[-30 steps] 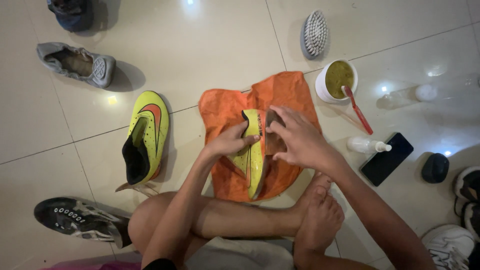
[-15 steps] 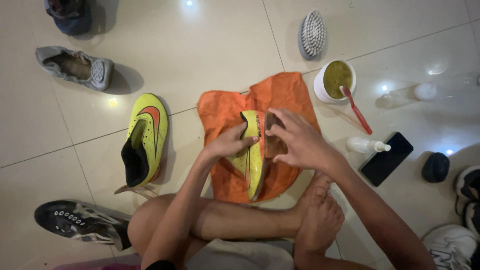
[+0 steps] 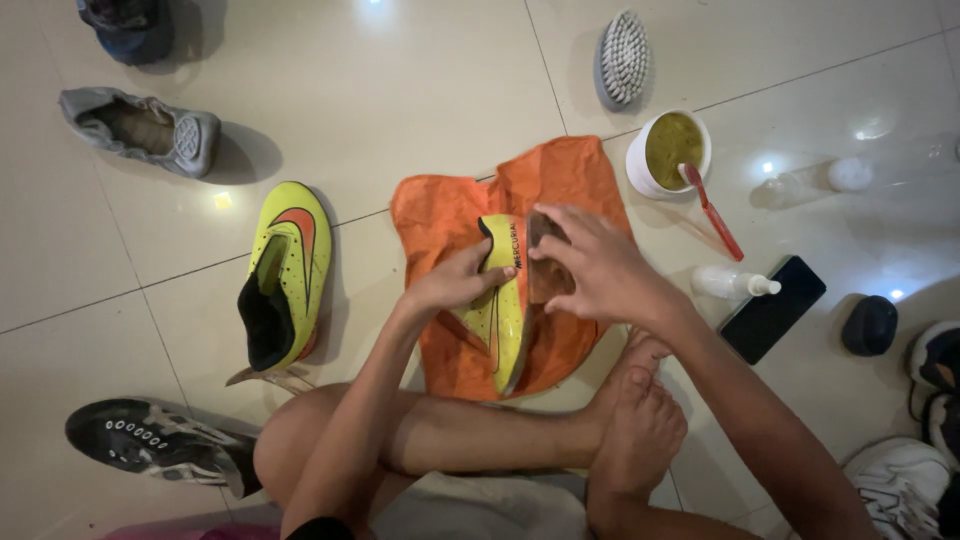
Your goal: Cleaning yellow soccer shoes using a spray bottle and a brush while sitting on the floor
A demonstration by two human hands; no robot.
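Tiled floor (image 3: pixel 420 90): two yellow shoes (image 3: pixel 505 300), one orange cloth (image 3: pixel 440 215).

A glossy cream tiled floor (image 3: pixel 420 90) carries everything. On it lie an orange cloth (image 3: pixel 450 215), a yellow-green shoe (image 3: pixel 285 265), a grey slipper (image 3: pixel 140 125), a black studded shoe (image 3: pixel 150 440), a scrub brush (image 3: pixel 623 57), a white cup of greenish paste (image 3: pixel 668 152), a small white bottle (image 3: pixel 733 284), and a black phone (image 3: pixel 772 308).

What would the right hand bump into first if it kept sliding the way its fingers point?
The right hand points left, so it would probably meet the yellow shoe first, then the left hand holding it.
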